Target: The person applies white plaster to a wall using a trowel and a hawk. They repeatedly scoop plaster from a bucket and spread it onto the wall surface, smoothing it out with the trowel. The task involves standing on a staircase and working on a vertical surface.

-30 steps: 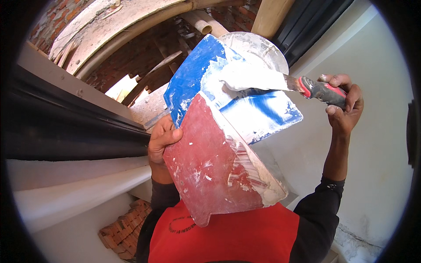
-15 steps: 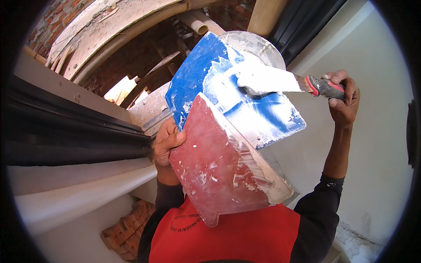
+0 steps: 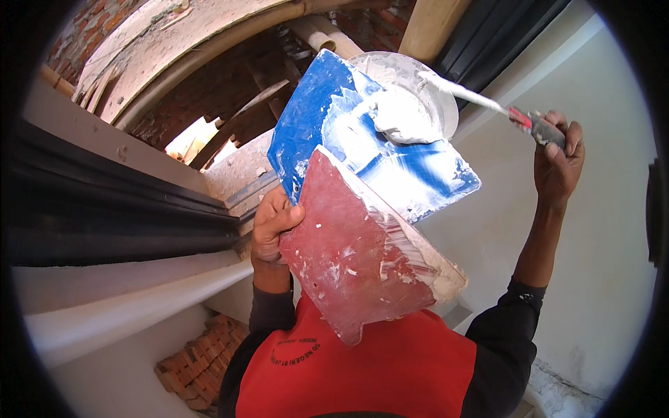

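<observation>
My left hand [image 3: 273, 226] is closed on the left edges of two thin plastering sheets, a blue one [image 3: 306, 104] and a dark red one [image 3: 348, 251], which fan apart. White paste is smeared over the blue sheet, and a thick mound of white putty [image 3: 404, 115] sits near its far right part. Dried paste coats the red sheet's right edge. Out to the right, my right hand [image 3: 559, 157] grips the red and black handle of a putty knife [image 3: 533, 125]. Its blade, coated white, is turned edge-on and points far left, above the mound.
A round translucent bucket [image 3: 446, 90] stands behind the blue sheet. Black frames [image 3: 125, 195] run at left and far right. Beyond the opening lie a concrete ledge [image 3: 174, 56], bamboo poles and brickwork. Stacked bricks [image 3: 202, 362] are at lower left; a pale wall [image 3: 599, 230] rises at right.
The putty knife has lifted off the mound and moved right and away, its blade turning from flat to edge-on. The putty mound stays on the blue sheet. Both sheets have shifted slightly.
</observation>
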`<state>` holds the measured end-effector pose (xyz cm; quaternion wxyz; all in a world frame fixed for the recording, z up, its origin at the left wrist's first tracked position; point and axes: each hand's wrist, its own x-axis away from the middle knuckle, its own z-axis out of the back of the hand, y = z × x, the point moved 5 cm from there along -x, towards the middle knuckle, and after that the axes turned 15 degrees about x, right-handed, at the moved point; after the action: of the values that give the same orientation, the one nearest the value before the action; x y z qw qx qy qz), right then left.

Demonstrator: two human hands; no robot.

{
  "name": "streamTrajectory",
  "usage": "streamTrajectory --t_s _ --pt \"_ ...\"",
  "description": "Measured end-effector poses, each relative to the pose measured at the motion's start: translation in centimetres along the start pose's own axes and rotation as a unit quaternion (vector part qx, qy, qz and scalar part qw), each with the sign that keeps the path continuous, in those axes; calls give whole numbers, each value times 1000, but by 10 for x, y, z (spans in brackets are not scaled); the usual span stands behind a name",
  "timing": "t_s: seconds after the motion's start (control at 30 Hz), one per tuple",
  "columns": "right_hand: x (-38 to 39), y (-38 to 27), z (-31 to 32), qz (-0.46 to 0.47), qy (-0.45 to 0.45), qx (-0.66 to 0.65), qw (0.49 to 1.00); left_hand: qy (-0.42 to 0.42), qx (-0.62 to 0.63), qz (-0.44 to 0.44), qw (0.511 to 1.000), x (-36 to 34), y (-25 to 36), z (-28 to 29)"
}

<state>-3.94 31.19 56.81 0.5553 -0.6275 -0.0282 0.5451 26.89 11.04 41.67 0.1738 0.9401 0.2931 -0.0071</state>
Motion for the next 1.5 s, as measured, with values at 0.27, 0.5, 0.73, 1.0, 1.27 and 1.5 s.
streamTrajectory --t_s 0.27,0.5,0.73,1.0,1.27,1.5 --pt "-35 -10 -36 -210 93 23 973 -11 -44 15 999 -8 -1 -2" --pt "-55 -4 -57 -246 -17 127 961 -15 -101 38 994 -7 8 1" --pt "-65 -13 -43 -210 15 248 946 3 -71 2 997 1 12 2" --pt "-51 -22 -18 -206 93 217 950 27 -69 -31 997 3 20 -2" --pt "-40 19 -42 -174 45 274 945 42 -119 -80 989 12 41 7" --pt "-32 60 -60 -258 20 378 889 26 -155 -118 981 5 47 -3"
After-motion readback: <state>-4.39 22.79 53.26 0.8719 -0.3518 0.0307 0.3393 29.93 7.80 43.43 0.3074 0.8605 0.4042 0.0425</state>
